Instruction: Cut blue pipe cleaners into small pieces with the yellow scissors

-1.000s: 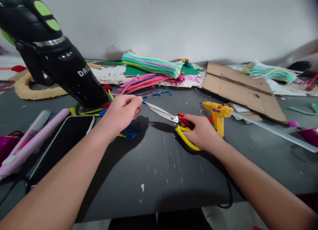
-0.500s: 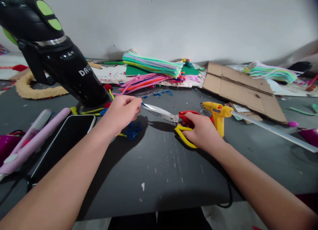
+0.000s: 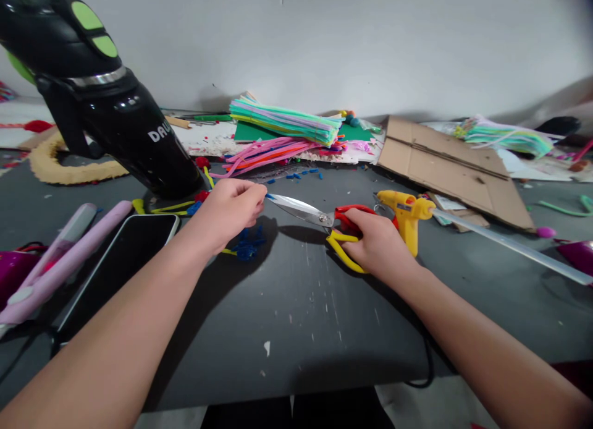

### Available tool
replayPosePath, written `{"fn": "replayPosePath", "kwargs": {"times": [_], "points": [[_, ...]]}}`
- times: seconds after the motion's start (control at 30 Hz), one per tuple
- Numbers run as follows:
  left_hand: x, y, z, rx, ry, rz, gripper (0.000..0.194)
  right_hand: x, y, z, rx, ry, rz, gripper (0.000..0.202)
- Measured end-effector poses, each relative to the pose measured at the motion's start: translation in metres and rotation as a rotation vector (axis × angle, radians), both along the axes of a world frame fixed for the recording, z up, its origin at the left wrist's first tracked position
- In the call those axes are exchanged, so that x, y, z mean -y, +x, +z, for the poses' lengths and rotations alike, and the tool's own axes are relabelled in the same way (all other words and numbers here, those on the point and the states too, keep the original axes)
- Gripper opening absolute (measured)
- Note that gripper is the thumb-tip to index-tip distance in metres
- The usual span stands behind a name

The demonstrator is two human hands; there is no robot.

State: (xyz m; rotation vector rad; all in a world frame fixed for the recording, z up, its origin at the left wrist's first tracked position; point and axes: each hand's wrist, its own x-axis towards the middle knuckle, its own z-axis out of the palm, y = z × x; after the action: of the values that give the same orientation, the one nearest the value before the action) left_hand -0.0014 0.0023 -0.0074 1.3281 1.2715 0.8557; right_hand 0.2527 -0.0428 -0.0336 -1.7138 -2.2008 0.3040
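Note:
My right hand point(image 3: 382, 243) is closed around the scissors point(image 3: 299, 208), which have one red and one yellow handle loop. The blades point left and look nearly together. Their tips reach the fingertips of my left hand point(image 3: 236, 209). Those fingers are pinched on a short bit of blue pipe cleaner point(image 3: 269, 196), mostly hidden by the hand. Below and behind the left hand lies a tangle of blue pipe cleaner point(image 3: 246, 248), partly in shadow. Small cut blue pieces point(image 3: 296, 176) are scattered on the grey table point(image 3: 296, 318) beyond the blades.
A black bottle point(image 3: 139, 129) stands left, near a phone point(image 3: 123, 262) and a pink hair straightener point(image 3: 74, 256). A yellow glue gun point(image 3: 407, 216) lies beside my right hand. Bundles of pipe cleaners point(image 3: 287, 120) and cardboard point(image 3: 454, 169) lie along the wall.
The yellow handle has drawn slightly closer to the red one. Both hands hold almost the same place, with the blade tips still at my left fingertips.

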Motion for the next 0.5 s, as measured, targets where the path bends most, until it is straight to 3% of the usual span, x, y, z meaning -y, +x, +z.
{"fn": "replayPosePath", "kwargs": {"times": [0.37,0.5], "points": [[0.000,0.000,0.000,0.019,0.022,-0.017,0.033,0.000,0.003,-0.004,-0.046,-0.021,-0.010,0.013],[-0.001,-0.010,0.008,-0.136,0.098,0.021,0.036,0.000,0.002,-0.003,-0.057,-0.003,-0.055,0.016]]}}
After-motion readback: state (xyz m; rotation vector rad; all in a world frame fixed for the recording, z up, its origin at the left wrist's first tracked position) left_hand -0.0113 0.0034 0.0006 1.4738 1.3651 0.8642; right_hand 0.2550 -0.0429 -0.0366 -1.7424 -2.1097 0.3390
